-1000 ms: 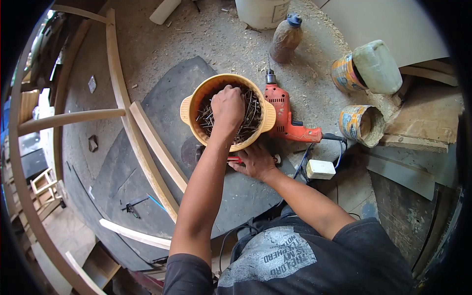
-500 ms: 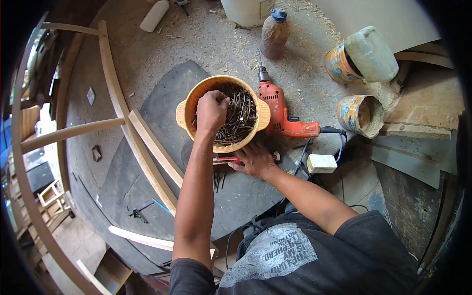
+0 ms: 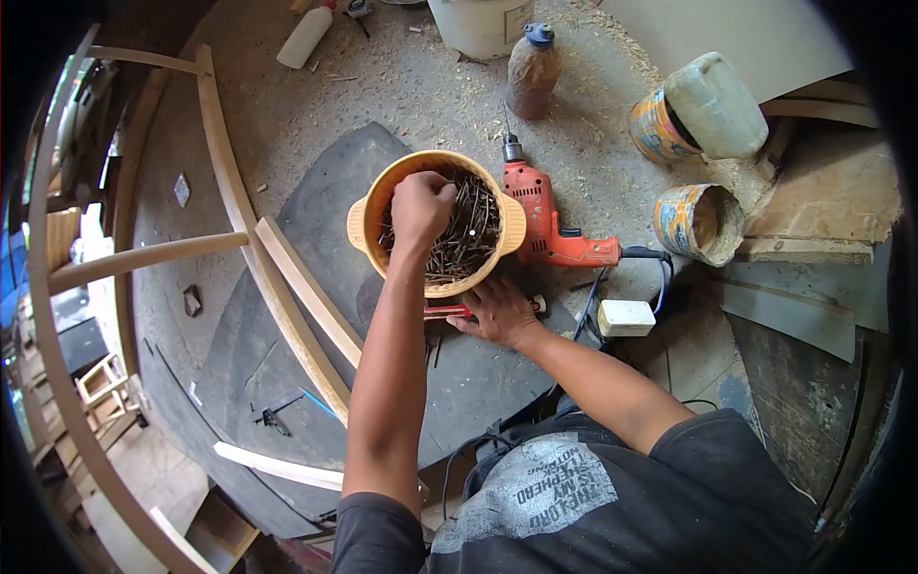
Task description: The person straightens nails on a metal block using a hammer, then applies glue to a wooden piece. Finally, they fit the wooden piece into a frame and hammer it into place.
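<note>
A yellow two-handled pot (image 3: 513,225) full of brown, thin nails (image 3: 475,210) stands on the dark work surface. My left hand (image 3: 421,206) reaches down into it over the nails, its fingers curled together; whatever is between the fingertips is hidden. At the pot's near side my right hand (image 3: 497,311) lies with fingers spread, fingertips partly hidden under the pot's edge. Beside its thumb is a red hand tool (image 3: 445,312), mostly covered by the pot and hand. A few loose nails (image 3: 433,352) lie just below the pot.
An orange-red power drill (image 3: 540,215) lies right of the pot, its cord trailing near a white box (image 3: 626,318). Farther out are a capped bottle (image 3: 534,72), paint-marked cans (image 3: 677,225) and a white bucket (image 3: 478,24). A curved wooden frame (image 3: 229,182) stands at left.
My left hand has shifted slightly within the pot, its fingers still curled. The view has drifted a little. My right hand stays in place.
</note>
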The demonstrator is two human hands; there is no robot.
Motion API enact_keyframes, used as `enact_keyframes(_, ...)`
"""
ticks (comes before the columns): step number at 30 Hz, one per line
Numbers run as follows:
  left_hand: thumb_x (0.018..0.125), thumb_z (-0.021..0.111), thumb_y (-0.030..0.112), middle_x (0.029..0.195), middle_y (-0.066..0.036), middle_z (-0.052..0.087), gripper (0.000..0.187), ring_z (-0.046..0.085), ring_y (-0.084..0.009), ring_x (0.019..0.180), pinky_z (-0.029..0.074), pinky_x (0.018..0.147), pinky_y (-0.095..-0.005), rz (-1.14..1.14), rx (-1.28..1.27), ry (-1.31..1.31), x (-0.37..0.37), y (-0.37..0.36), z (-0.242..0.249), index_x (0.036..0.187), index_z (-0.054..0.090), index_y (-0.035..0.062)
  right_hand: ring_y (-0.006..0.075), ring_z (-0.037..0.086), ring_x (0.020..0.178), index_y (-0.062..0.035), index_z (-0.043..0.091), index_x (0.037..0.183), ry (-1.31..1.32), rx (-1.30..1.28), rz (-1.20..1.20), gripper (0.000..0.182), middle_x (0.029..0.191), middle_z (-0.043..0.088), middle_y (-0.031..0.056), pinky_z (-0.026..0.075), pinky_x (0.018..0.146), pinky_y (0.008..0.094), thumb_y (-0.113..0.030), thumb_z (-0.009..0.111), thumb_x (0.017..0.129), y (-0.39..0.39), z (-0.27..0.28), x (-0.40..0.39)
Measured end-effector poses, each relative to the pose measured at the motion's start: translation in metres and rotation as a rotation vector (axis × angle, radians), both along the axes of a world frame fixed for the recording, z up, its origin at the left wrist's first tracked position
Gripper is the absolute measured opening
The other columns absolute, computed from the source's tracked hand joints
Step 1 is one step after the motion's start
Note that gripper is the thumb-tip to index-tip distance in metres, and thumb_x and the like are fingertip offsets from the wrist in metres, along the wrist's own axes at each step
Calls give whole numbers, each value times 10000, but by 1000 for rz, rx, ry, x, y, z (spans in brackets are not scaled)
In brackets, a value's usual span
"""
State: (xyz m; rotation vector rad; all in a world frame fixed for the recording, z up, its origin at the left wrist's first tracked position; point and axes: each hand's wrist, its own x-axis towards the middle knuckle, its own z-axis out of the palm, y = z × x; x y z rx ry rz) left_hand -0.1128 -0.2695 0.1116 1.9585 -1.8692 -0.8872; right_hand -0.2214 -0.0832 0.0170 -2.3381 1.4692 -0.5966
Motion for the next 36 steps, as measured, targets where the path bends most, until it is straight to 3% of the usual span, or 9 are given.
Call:
enact_keyframes(2, 892, 700, 192, 851, -72, 720, 257, 652, -127, 770, 505, 734, -276, 60, -24, 303, 17, 5, 8, 1025, 714, -28, 280, 577, 949, -108, 652, 1058, -1, -38, -13, 553, 1090, 578, 91, 450, 877, 435, -616, 525, 882, 0, -2, 0)
enact_keyframes(5, 952, 659, 162, 870, -11, 680, 196, 614, -78, 776, 475, 718, -232, 224, 81, 831, 35, 20, 23, 1055, 667, -4, 279, 572, 962, -110, 649, 1060, 1, -37, -15, 555, 1092, 573, 89, 448, 875, 434, -619, 512, 889, 1, 0, 1)
enact_keyframes(12, 987, 595, 163, 904, -46, 688, 145, 667, -137, 844, 539, 734, -278, 354, 144, 1369, 64, 56, 54, 1077, 606, 49, 273, 533, 1067, -110, 633, 1159, 59, -2, 43, 587, 1147, 547, 87, 427, 917, 429, -619, 508, 896, 1, -2, 2)
enact_keyframes(16, 1006, 555, 178, 921, -79, 694, 136, 681, -176, 814, 555, 688, -279, 353, 139, 1476, 106, 83, 60, 1081, 588, 69, 270, 543, 1041, -105, 653, 1082, 52, -136, 67, 533, 1121, 557, 91, 431, 903, 427, -589, 538, 892, 0, -1, 4)
enact_keyframes(18, 1011, 541, 194, 915, -107, 691, 148, 691, -197, 798, 545, 626, -263, 416, 97, 1494, 123, 100, 65, 1076, 586, 69, 281, 561, 986, -100, 654, 980, 93, 10, 57, 493, 1065, 577, 86, 438, 875, 439, -574, 560, 883, -2, 6, 4)
enact_keyframes(19, 1008, 545, 188, 921, -108, 690, 145, 693, -200, 805, 553, 636, -265, 417, 87, 1520, 134, 109, 65, 1080, 587, 68, 293, 568, 937, -95, 625, 886, 50, -65, 51, 466, 992, 579, 93, 445, 838, 443, -558, 578, 876, -4, 7, 5)
enact_keyframes(23, 985, 580, 143, 944, -113, 689, 138, 702, -209, 844, 584, 686, -274, 490, 24, 1583, 163, 146, 66, 1095, 584, 59, 304, 566, 911, -91, 589, 832, 65, 6, 70, 454, 915, 553, 110, 443, 803, 450, -542, 584, 882, -4, 10, 7)
enact_keyframes(30, 892, 691, 36, 957, -146, 695, 329, 706, -231, 886, 596, 754, -259, 785, -183, 1515, 174, 198, 42, 1191, 555, 15, 324, 570, 945, -72, 615, 847, 72, 89, 100, 481, 916, 572, 122, 444, 847, 458, -549, 577, 887, -5, 7, 7)
enact_keyframes(36, 907, 679, 47, 965, -161, 704, 267, 716, -223, 863, 609, 746, -279, 982, -323, 1407, 159, 228, -8, 1133, 566, -37, 346, 626, 848, -84, 617, 1003, -86, 78, 216, 289, 878, 638, 133, 493, 767, 459, -318, 706, 859, -5, 21, 0)
